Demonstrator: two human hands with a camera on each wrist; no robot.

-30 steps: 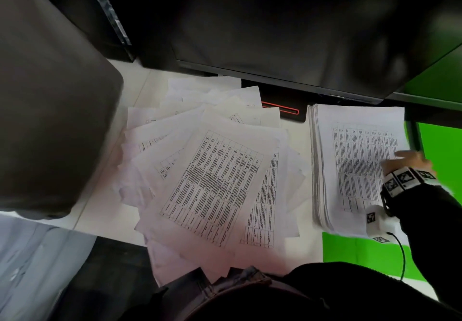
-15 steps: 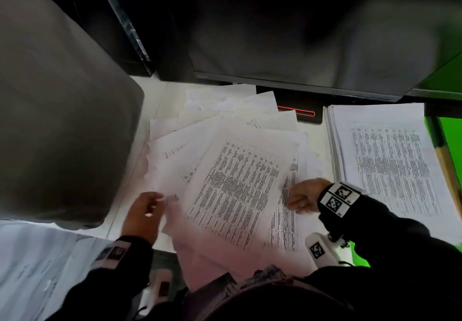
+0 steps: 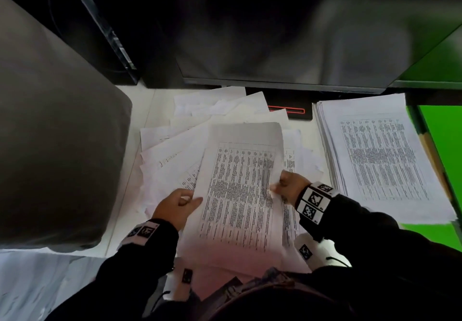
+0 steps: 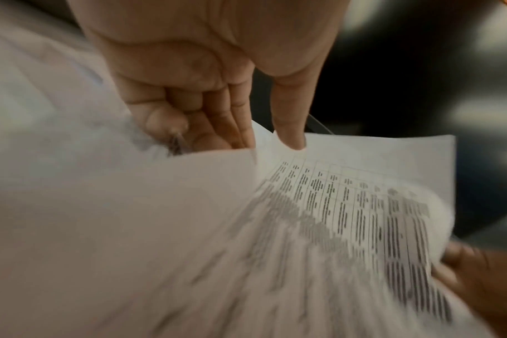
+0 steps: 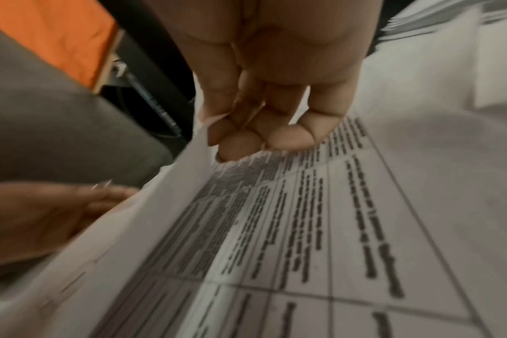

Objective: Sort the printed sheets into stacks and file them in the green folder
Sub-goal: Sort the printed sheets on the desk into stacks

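A printed sheet [image 3: 240, 185] with a table of text is lifted off a fanned pile of loose sheets [image 3: 175, 155] in the middle of the white desk. My left hand [image 3: 178, 202] pinches its left edge, thumb on top; in the left wrist view the same sheet [image 4: 348, 205] curls under that hand [image 4: 211, 109]. My right hand [image 3: 287, 187] pinches the right edge, which crumples there; my right hand [image 5: 261, 128] and the sheet [image 5: 275, 228] fill the right wrist view. A neat stack of sheets [image 3: 380, 158] lies on the green folder [image 3: 442, 150] at the right.
A large grey object [image 3: 55, 133] takes up the left side. A dark monitor [image 3: 287, 40] overhangs the back of the desk, with a black base with a red line [image 3: 287, 109] under it. More white paper [image 3: 37, 283] lies at the lower left.
My right hand left the neat stack at the right and came to the loose pile. Both hands took hold of the top printed sheet and raised it, turning it more upright.
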